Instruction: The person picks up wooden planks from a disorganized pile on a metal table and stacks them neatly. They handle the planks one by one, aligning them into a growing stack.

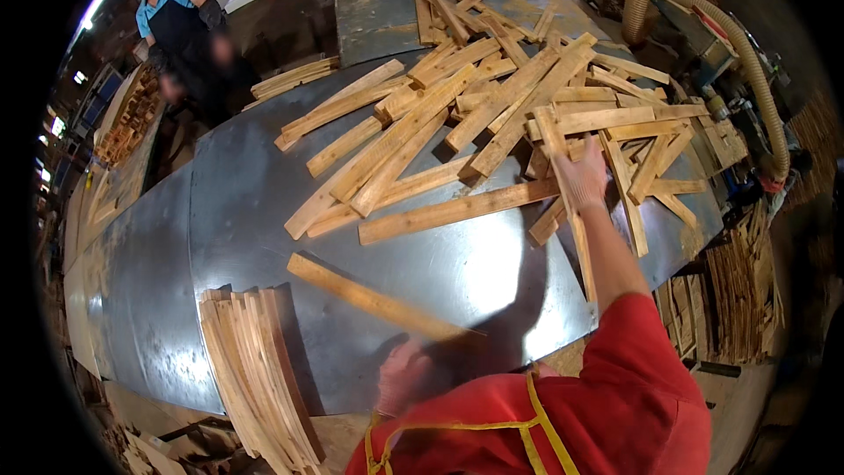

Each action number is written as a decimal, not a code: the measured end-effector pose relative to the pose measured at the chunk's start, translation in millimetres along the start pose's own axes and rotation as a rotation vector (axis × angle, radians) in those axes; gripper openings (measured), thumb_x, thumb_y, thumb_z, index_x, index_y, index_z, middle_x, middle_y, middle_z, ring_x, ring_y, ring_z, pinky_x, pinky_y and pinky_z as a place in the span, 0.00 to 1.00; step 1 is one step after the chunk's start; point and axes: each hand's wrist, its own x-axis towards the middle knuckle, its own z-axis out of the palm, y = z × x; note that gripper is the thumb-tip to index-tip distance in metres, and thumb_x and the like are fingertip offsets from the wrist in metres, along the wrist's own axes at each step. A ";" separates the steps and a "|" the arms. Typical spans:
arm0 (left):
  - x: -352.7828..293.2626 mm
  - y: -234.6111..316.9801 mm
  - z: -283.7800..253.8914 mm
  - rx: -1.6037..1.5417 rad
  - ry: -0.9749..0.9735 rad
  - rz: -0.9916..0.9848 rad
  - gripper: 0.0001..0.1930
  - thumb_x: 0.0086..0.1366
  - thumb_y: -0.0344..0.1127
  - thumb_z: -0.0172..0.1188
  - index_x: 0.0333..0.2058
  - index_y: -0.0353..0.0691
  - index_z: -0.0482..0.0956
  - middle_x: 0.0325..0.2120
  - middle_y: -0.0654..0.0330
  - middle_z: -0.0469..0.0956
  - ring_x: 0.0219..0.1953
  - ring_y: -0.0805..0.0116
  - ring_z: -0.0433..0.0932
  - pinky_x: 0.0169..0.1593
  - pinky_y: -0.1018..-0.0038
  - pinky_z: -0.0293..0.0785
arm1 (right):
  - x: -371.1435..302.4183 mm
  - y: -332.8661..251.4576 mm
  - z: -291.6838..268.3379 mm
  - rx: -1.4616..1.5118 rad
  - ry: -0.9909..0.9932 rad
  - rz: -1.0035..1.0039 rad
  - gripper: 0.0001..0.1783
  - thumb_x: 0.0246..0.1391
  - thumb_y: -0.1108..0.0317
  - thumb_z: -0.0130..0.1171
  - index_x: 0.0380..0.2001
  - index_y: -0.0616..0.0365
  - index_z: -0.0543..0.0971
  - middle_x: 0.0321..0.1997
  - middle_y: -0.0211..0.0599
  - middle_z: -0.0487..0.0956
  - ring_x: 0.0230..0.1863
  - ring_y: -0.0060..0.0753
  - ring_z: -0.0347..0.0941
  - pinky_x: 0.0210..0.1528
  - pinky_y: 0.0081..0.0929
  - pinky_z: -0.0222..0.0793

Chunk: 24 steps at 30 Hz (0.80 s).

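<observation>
My right hand (585,178) reaches into the near right side of a heap of wooden slats. Its fingers close round a long narrow slat (576,242) that slopes down toward my body. Near the front edge of the metal table, my left hand (403,376) is smeared by motion, so its fingers do not show clearly. Just beyond that hand lies a single loose slat (369,296), its right end blurred. To the left, a neat row of slats (255,369) stands side by side at the table's front edge.
The metal-topped table (255,202) carries the big heap of crossed slats (492,79) at its far right. A person (180,26) in a blue shirt and dark apron stands at the far left. Ribbed hoses (760,79) and stacked wood (743,299) are at the right.
</observation>
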 end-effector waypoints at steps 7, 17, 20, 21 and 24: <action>20.9 58.1 9.6 0.157 -0.084 0.126 0.26 0.65 0.44 0.67 0.62 0.49 0.79 0.52 0.46 0.81 0.52 0.40 0.82 0.55 0.54 0.81 | -111.4 9.5 28.6 0.602 -0.583 0.324 0.40 0.56 0.60 0.71 0.68 0.66 0.72 0.49 0.47 0.86 0.47 0.34 0.82 0.53 0.31 0.77; 46.3 33.0 -31.3 -0.599 0.230 -0.201 0.26 0.64 0.41 0.67 0.59 0.39 0.77 0.46 0.56 0.84 0.49 0.61 0.82 0.55 0.65 0.78 | -294.0 -158.4 62.0 0.867 -0.971 -0.122 0.40 0.60 0.58 0.68 0.71 0.62 0.69 0.65 0.49 0.78 0.63 0.48 0.74 0.67 0.38 0.70; 2.2 -47.6 -77.5 -0.174 0.318 -0.472 0.27 0.61 0.43 0.66 0.58 0.41 0.79 0.49 0.52 0.84 0.50 0.48 0.83 0.56 0.59 0.78 | -323.0 -154.7 69.2 0.263 -0.899 -0.566 0.46 0.52 0.51 0.72 0.71 0.56 0.69 0.65 0.50 0.76 0.65 0.59 0.72 0.67 0.46 0.69; -20.8 -70.0 -91.7 0.101 0.428 -0.422 0.26 0.60 0.42 0.65 0.58 0.43 0.80 0.51 0.53 0.82 0.52 0.46 0.82 0.57 0.57 0.77 | -331.6 -155.5 63.5 0.057 -0.891 -0.698 0.47 0.50 0.49 0.72 0.71 0.55 0.68 0.65 0.50 0.76 0.65 0.61 0.71 0.67 0.48 0.69; -84.4 -127.3 -138.8 0.893 0.600 -0.295 0.31 0.57 0.44 0.68 0.61 0.44 0.77 0.58 0.55 0.77 0.58 0.54 0.77 0.61 0.56 0.71 | -346.8 -159.3 73.4 -0.151 -0.935 -0.648 0.47 0.48 0.52 0.73 0.71 0.53 0.68 0.60 0.48 0.77 0.61 0.55 0.75 0.62 0.48 0.73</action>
